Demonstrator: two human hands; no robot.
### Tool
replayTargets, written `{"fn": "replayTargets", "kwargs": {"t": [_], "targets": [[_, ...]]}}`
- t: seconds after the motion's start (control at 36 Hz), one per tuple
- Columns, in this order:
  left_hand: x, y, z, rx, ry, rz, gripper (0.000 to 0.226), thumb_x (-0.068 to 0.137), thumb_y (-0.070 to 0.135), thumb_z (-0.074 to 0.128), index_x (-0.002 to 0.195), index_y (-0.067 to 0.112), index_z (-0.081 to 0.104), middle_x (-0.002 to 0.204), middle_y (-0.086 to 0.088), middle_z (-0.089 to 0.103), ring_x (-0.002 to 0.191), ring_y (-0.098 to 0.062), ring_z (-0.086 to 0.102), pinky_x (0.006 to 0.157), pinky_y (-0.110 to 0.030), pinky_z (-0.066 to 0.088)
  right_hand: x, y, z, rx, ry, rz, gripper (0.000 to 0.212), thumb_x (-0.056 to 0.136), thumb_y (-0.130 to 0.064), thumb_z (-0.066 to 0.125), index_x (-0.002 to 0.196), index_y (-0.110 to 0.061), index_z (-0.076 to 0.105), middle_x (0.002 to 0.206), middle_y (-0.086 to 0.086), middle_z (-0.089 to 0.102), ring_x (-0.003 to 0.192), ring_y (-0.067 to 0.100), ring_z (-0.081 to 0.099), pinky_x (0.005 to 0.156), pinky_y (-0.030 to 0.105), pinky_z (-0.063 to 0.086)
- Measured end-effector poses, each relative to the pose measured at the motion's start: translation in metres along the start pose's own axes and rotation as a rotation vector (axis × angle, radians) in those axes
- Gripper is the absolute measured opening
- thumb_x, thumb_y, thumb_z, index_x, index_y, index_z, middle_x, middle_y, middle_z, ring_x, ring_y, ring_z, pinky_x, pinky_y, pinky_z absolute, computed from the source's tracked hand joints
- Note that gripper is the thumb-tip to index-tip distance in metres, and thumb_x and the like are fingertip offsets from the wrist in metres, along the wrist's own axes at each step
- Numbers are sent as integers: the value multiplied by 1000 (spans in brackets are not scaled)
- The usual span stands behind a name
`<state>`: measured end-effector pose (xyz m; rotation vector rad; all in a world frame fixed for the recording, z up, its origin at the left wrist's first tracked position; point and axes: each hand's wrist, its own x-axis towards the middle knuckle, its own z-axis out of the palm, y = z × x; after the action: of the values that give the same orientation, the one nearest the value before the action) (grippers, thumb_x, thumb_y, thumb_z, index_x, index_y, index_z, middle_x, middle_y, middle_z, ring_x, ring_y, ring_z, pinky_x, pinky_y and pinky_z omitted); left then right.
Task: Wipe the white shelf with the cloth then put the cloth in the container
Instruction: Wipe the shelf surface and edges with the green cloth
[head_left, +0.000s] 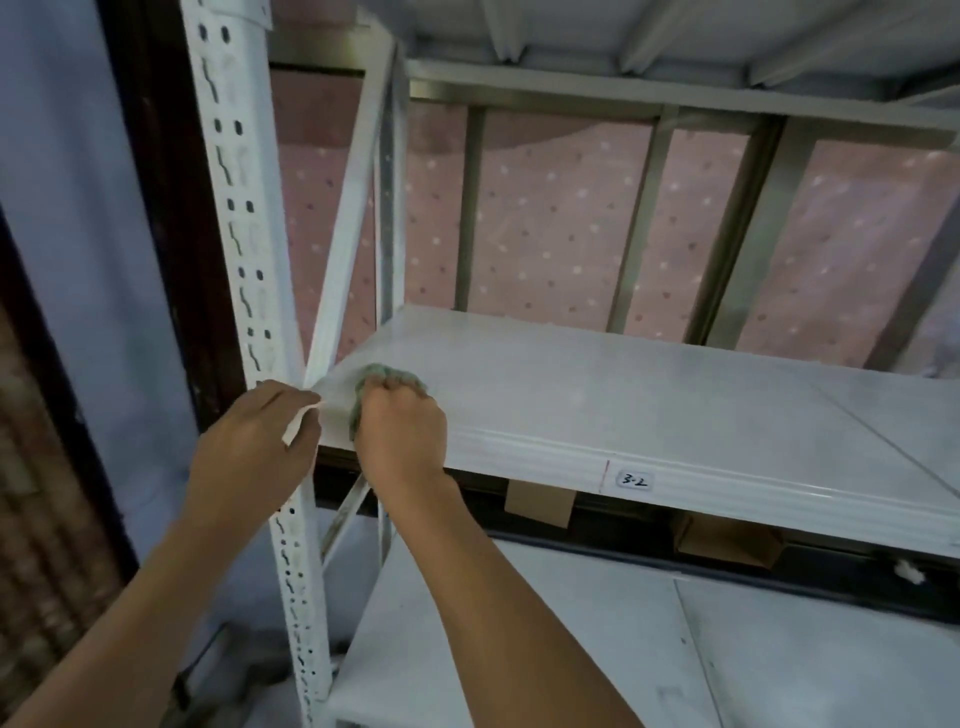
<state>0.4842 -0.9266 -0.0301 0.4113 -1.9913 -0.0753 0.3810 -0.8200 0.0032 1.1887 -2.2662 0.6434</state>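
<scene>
Cloth pressed on the white shelf's front-left corner

The right hand (400, 431) is closed in a fist around the green cloth (387, 382) on the white shelf (623, 395); the left hand (254, 447) curls against the perforated upright (244, 208), pinching a white strip (301, 421).

To the right of the right hand (400, 431) the white shelf (649, 395) lies bare and open. Just left of the left hand (254, 441), the perforated upright (239, 208) and a diagonal brace (343, 218) block passage.
</scene>
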Motion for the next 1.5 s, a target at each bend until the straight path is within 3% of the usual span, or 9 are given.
{"fn": "replayTargets", "kwargs": {"t": [0.11, 0.31, 0.58, 0.78, 0.92, 1.0, 1.11, 1.25, 1.5], "targets": [[0, -15, -8, -28, 38, -20, 14, 92, -4, 66, 102, 3, 73, 101, -13, 70, 66, -26, 58, 60, -31, 43, 22, -39, 21, 147, -4, -60, 12, 86, -11, 58, 94, -14, 68, 86, 9, 68, 74, 29, 65, 63, 31, 48], [17, -12, -1, -135, 182, 76, 18, 97, 6, 57, 100, 3, 75, 95, -10, 72, 74, -28, 67, 63, -37, 56, 57, -8, 3, 571, -140, 123, 23, 89, -10, 57, 97, -22, 75, 94, 1, 73, 87, 19, 64, 79, 24, 49], [29, 9, 17, -159, 166, 132, 19, 95, 3, 59, 108, 4, 73, 98, -13, 69, 85, -29, 64, 72, -36, 55, 61, 14, -7, 516, -177, 33, 27, 85, -8, 56, 101, -23, 72, 98, 1, 72, 92, 20, 64, 85, 39, 55], [33, 24, 26, -4, -178, -125, 16, 77, -15, 56, 91, -9, 63, 91, -26, 60, 82, -43, 57, 60, -47, 45, 78, -1, 6, 212, -322, -153, 32, 86, -14, 56, 112, -26, 69, 103, 9, 70, 89, 29, 63, 80, 38, 54], [62, 15, 28, 171, -412, -174, 4, 81, -5, 61, 83, -2, 63, 63, -4, 41, 65, -31, 43, 62, -40, 38, 92, 3, 9, 2, -298, -227, 23, 87, -25, 57, 108, -21, 66, 97, 8, 65, 83, 26, 60, 71, 33, 49], [77, 20, 34, 208, -532, -237, 8, 84, 0, 63, 82, 8, 62, 66, -7, 49, 69, -34, 51, 65, -37, 42, 93, 17, 11, -61, -243, -265, 21, 90, -29, 57, 105, -19, 67, 94, 6, 65, 78, 24, 59, 66, 30, 43], [84, 45, 50, 260, -613, -245, 24, 96, 8, 56, 103, 18, 76, 107, -13, 72, 99, -37, 67, 82, -39, 52, 94, 59, 5, -91, -235, -276, 22, 91, -32, 56, 105, -18, 65, 96, 6, 65, 81, 24, 59, 66, 31, 41], [79, 107, 91, 110, -566, -268, 29, 96, 18, 61, 122, 24, 74, 123, -14, 71, 112, -38, 64, 98, -45, 54, 78, 157, -23, -145, -244, -171, 30, 90, -29, 57, 118, -16, 56, 104, 14, 64, 91, 34, 61, 67, 33, 38], [74, 275, 162, -147, -642, -105, 23, 100, 25, 58, 107, 24, 80, 113, -8, 75, 105, -32, 65, 87, -37, 54, 10, 352, -133, -279, -330, 143, 36, 89, -21, 55, 124, -18, 53, 108, 17, 60, 98, 37, 59, 74, 36, 45]]}}
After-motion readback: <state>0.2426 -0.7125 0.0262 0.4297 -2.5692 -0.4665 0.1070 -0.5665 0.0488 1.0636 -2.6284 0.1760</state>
